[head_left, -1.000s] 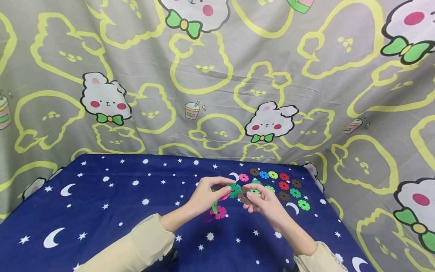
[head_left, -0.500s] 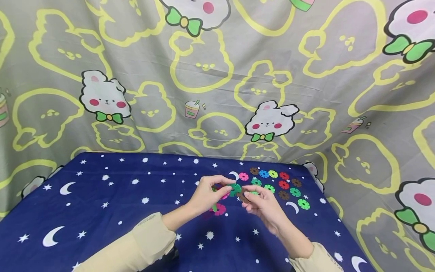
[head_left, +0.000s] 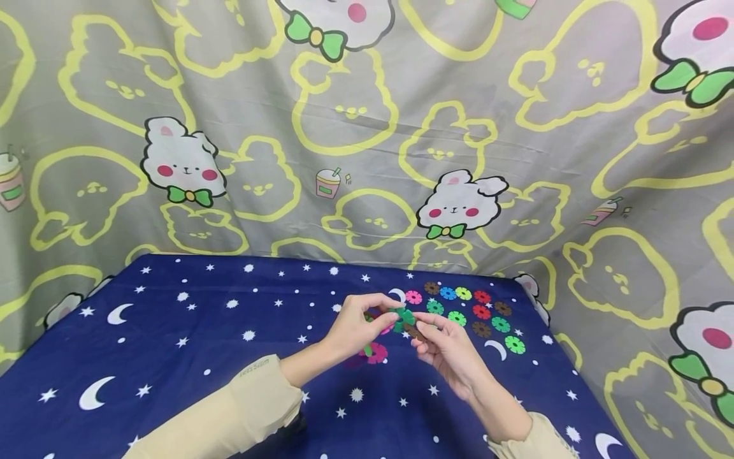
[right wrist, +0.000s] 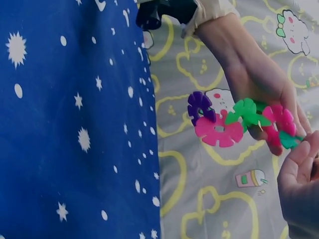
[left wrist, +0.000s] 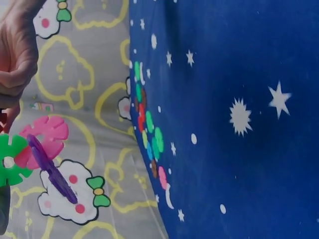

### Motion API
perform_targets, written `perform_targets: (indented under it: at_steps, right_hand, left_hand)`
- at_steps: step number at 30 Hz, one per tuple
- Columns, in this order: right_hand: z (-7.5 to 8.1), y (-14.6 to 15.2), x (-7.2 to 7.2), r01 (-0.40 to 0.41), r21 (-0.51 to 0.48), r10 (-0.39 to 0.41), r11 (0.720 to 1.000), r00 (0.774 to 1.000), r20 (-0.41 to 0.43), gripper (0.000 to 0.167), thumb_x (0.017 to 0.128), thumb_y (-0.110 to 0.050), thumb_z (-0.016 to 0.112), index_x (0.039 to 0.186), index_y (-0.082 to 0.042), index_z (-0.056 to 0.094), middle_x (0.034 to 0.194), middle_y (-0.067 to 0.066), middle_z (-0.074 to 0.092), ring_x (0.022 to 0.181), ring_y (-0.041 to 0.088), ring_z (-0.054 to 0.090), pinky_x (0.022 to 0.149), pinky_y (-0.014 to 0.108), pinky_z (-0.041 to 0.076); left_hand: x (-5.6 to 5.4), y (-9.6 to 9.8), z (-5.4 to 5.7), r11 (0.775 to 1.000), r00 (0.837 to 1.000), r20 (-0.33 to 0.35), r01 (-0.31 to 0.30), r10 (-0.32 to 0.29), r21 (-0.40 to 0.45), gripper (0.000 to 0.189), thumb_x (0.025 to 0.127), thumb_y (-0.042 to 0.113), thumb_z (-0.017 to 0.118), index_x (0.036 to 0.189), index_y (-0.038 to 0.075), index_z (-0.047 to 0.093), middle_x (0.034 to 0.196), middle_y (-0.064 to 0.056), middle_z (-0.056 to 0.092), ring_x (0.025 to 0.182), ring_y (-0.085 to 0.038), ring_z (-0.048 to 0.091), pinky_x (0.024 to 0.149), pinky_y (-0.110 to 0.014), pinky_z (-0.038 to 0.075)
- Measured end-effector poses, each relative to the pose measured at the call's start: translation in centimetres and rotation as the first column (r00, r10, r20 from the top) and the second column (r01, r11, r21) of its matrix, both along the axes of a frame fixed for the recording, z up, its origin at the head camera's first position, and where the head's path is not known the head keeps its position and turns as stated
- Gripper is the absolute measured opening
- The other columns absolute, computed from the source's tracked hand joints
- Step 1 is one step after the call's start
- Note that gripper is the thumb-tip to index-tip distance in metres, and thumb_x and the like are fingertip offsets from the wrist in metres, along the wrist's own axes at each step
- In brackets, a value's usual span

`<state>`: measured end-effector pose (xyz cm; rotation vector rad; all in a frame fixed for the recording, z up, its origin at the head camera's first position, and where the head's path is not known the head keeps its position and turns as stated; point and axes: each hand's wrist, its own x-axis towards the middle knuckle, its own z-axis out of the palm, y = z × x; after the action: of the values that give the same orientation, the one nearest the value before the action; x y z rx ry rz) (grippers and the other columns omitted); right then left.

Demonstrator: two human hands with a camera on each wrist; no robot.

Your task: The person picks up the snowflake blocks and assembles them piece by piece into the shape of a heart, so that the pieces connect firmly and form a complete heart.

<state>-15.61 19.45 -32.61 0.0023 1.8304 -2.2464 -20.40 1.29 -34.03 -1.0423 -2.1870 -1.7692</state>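
The left hand (head_left: 357,326) has thumb and fingers brought together, pinching the end of a chain of slotted discs (right wrist: 247,118). The right hand (head_left: 450,349) pinches a brown disc (head_left: 413,331) between thumb and forefinger, close beside the chain's darker green disc (head_left: 406,316); whether the two touch cannot be told. Both hands are raised over the surface (head_left: 229,357), right of its middle.

Five discs show in the chain: one purple disc (right wrist: 198,103), two pink discs (right wrist: 219,137), one light green disc (right wrist: 242,110) and the darker green one. The purple end hangs away from the fingers.

Twelve loose discs can be counted from the head view, lying apart toward the surface's far right corner: three brown (head_left: 482,329), two red (head_left: 482,312), two darker green (head_left: 501,324), two light green (head_left: 515,345), one pink (head_left: 413,297), one blue (head_left: 448,292) and one yellow-green (head_left: 463,293). The right hand may hide more.

A dark blue cloth printed with white stars, dots and moons covers the surface. Beyond its far edge and along its sides hangs a grey curtain (head_left: 258,115) with yellow animal outlines, white rabbits in green bows and small drink cups. Both sleeves (head_left: 258,395) are cream.
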Motion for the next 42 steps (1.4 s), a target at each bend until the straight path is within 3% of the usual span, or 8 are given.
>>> perform_targets:
  at_steps: [4,8,12,16,24,28,35,42]
  right_hand:
    - [-0.1,0.2,-0.2,0.007,0.037,-0.006,0.999,0.999,-0.033,0.031,0.096,-0.015,0.045,0.121,0.003,0.047,0.076,-0.003,0.061,0.060,0.002,0.056,0.063,0.016,0.048]
    - [-0.5,0.3,-0.3,0.063,0.184,-0.027,0.981,0.981,-0.191,0.037,0.096,-0.021,0.045,0.123,0.005,0.049,0.078,-0.002,0.063,0.068,0.007,0.058,0.067,0.020,0.050]
    - [-1.2,0.3,-0.2,0.201,0.310,-0.051,0.929,0.901,-0.432,0.033,0.096,-0.016,0.045,0.121,0.005,0.052,0.076,-0.002,0.063,0.069,0.014,0.061,0.068,0.024,0.051]
    - [-1.4,0.2,0.0,0.253,0.287,-0.046,0.924,0.818,-0.573,0.026,0.093,-0.005,0.049,0.113,0.009,0.055,0.077,-0.006,0.065,0.071,0.011,0.063,0.070,0.024,0.052]
    - [-1.6,0.6,-0.4,0.242,0.225,-0.052,0.944,0.781,-0.622,0.020,0.088,0.002,0.055,0.098,0.018,0.057,0.082,-0.009,0.068,0.073,0.008,0.065,0.070,0.024,0.052]
    - [-1.8,0.8,-0.6,0.220,0.259,0.007,0.940,0.750,-0.662,0.015,0.087,0.004,0.055,0.095,0.017,0.058,0.083,-0.011,0.067,0.072,0.008,0.065,0.068,0.024,0.053]
    - [-2.3,0.3,-0.8,0.082,0.235,0.119,0.968,0.678,-0.725,0.014,0.087,0.006,0.053,0.095,0.018,0.056,0.088,-0.012,0.066,0.076,0.005,0.064,0.069,0.024,0.053]
    - [-3.1,0.6,-0.9,0.091,0.279,0.153,0.956,0.657,-0.738,0.018,0.087,0.006,0.053,0.104,0.013,0.058,0.088,-0.009,0.067,0.078,0.005,0.064,0.070,0.023,0.052]
  left_hand:
    - [0.1,-0.2,0.3,1.000,0.999,-0.025,0.021,-0.021,0.002,0.016,0.087,0.006,0.060,0.101,0.001,0.067,0.082,-0.011,0.067,0.061,-0.005,0.054,0.055,-0.022,0.049]
    - [0.1,-0.3,0.9,1.000,0.999,-0.039,0.009,-0.009,-0.006,0.018,0.088,0.005,0.057,0.104,0.002,0.065,0.079,-0.008,0.064,0.060,-0.006,0.050,0.055,-0.021,0.045]
    - [0.2,-0.2,1.1,0.999,0.999,0.003,-0.034,0.034,0.003,0.019,0.089,0.006,0.056,0.105,0.004,0.065,0.080,-0.007,0.064,0.059,-0.008,0.050,0.054,-0.021,0.042]
    - [0.1,-0.2,1.1,0.998,0.997,0.064,-0.056,0.053,0.041,0.018,0.090,0.005,0.055,0.105,0.002,0.064,0.083,-0.012,0.064,0.062,-0.012,0.052,0.054,-0.021,0.043]
    - [-0.5,-0.2,0.0,0.994,0.984,0.144,0.108,-0.108,0.005,0.022,0.091,0.001,0.048,0.112,-0.001,0.055,0.088,-0.018,0.058,0.056,-0.010,0.049,0.050,-0.022,0.041]
    - [-0.6,-0.3,-0.2,0.983,0.969,0.190,0.170,-0.155,-0.067,0.030,0.092,0.009,0.051,0.122,0.001,0.052,0.099,-0.016,0.062,0.073,-0.012,0.061,0.063,-0.020,0.047]
    - [-0.8,-0.3,-0.5,0.957,0.962,0.202,0.221,-0.183,-0.186,0.048,0.086,0.034,0.061,0.124,0.005,0.055,0.105,-0.011,0.064,0.086,-0.012,0.059,0.070,-0.024,0.049]
    - [-0.7,-0.2,-0.6,0.958,0.961,0.229,0.205,-0.157,-0.201,0.041,0.083,0.028,0.067,0.117,0.007,0.061,0.110,-0.005,0.063,0.073,-0.006,0.057,0.067,-0.022,0.049]
